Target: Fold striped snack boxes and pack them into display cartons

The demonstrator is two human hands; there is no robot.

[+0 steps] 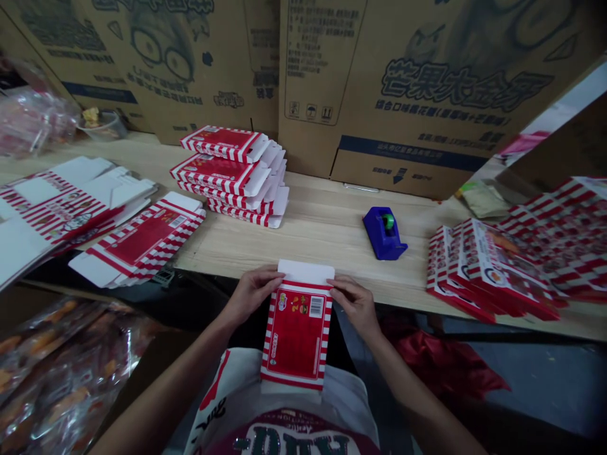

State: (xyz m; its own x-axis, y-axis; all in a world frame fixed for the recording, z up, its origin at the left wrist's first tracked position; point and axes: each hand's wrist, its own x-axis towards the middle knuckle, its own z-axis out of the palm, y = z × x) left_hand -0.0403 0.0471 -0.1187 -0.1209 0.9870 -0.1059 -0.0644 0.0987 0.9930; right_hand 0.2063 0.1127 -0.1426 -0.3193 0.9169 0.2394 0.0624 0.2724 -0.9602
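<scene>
A red carton with red-and-white striped edges (296,335) rests against my body at the table's front edge, its white end flap (306,271) pointing away from me. My left hand (258,291) pinches the carton's left side near the flap. On the opposite side, my right hand (355,303) grips the right corner below the flap. The carton's printed panel with a barcode faces up. Beyond my hands, a pile of similar striped cartons (222,165) stands on the table, with white flaps sticking out to the right.
A blue tape dispenser (385,234) sits right of centre. Flat cartons (147,237) and white-and-striped sheets (61,202) lie at left. Filled-looking boxes (493,265) stand at right. Large cardboard boxes (427,151) wall the back. Bagged food (71,366) lies low at left.
</scene>
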